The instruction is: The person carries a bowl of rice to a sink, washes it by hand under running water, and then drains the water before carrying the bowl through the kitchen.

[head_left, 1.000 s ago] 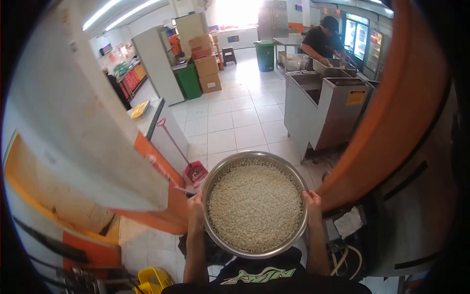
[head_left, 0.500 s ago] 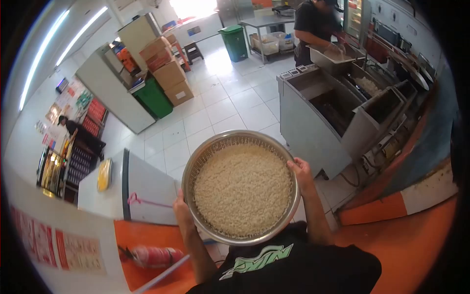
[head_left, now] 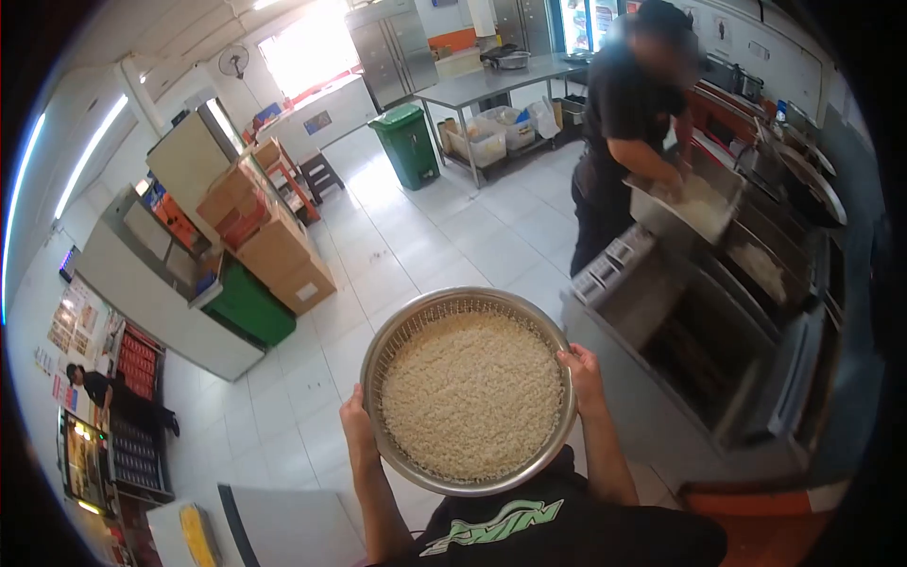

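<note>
I carry a round metal colander (head_left: 430,307) in front of my chest, filled nearly to the rim with white rice (head_left: 470,394). My left hand (head_left: 356,431) grips its left rim and my right hand (head_left: 583,377) grips its right rim. The colander is held level above the white tiled floor (head_left: 397,265). My black shirt with a green logo shows below it.
A steel fryer station (head_left: 680,321) runs along the right, where a person in black (head_left: 628,142) holds a metal tray. Stacked cardboard boxes (head_left: 274,236) and green bins (head_left: 406,142) stand left and behind. A steel table (head_left: 491,85) is at the back. Another person (head_left: 94,387) stands far left.
I have walked forward past the orange wall and counter. The fryer station and the person in black are now much closer on my right. My grip on the colander is unchanged.
</note>
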`<state>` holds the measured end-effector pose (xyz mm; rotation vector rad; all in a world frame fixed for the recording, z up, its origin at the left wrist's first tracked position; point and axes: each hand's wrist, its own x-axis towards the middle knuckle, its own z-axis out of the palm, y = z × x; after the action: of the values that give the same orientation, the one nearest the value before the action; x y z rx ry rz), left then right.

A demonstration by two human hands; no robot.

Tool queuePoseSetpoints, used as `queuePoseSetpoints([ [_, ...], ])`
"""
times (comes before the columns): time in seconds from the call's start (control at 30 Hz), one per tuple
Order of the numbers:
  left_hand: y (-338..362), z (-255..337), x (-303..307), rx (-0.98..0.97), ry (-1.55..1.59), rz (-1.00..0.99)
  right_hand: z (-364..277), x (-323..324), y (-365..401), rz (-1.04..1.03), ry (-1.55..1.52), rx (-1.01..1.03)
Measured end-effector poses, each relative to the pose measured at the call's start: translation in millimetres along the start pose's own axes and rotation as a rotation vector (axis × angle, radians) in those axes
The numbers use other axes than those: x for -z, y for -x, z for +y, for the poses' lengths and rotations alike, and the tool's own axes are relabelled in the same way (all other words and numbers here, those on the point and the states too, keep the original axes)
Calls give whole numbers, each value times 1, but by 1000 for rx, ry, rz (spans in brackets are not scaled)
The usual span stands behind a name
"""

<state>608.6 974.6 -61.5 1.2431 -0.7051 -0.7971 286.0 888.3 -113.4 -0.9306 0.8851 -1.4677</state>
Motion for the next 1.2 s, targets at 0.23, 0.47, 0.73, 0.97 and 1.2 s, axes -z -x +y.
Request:
queuePoseSetpoints([
  [0.23, -14, -6, 4, 1, 11, -114, -11, -3, 0, 23, 43, 35],
  [0.47, -52, -17, 2, -13, 14, -328, 34, -3, 68, 278, 77, 190],
  [0.73, -94, -35, -25, -124, -110, -706, 112, 8, 97, 730, -38, 423],
  [0.97, -138, -78, -31, -81, 4, -785, 128, -12, 105, 609, -92, 446],
  [1.2, -178, -113, -52, -158, -2, -1050, 142, -60, 134, 845, 26, 569],
])
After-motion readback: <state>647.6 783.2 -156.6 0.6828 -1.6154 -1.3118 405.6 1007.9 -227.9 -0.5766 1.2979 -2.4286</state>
